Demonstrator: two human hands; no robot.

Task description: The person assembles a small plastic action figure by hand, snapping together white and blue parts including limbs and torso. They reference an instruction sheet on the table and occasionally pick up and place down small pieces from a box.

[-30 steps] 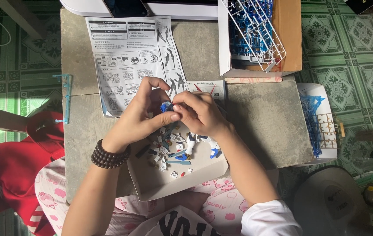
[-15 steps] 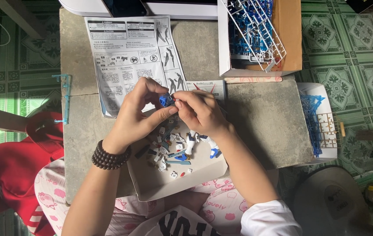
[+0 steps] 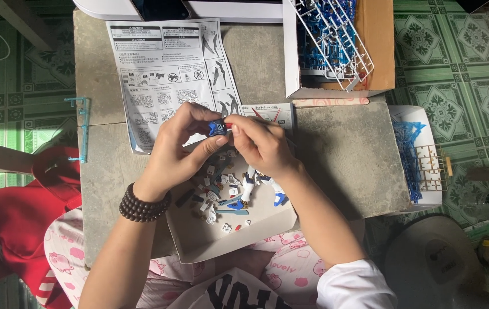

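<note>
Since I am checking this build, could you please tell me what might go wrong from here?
The small blue part is pinched only by fingertips of both hands, left hand and right hand; it could slip and land among the loose pieces. The shallow tray overhangs the table edge, so a forearm nudge might tip it.

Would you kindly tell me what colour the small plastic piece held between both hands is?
The small plastic piece is blue, seen best in the head view.
</note>
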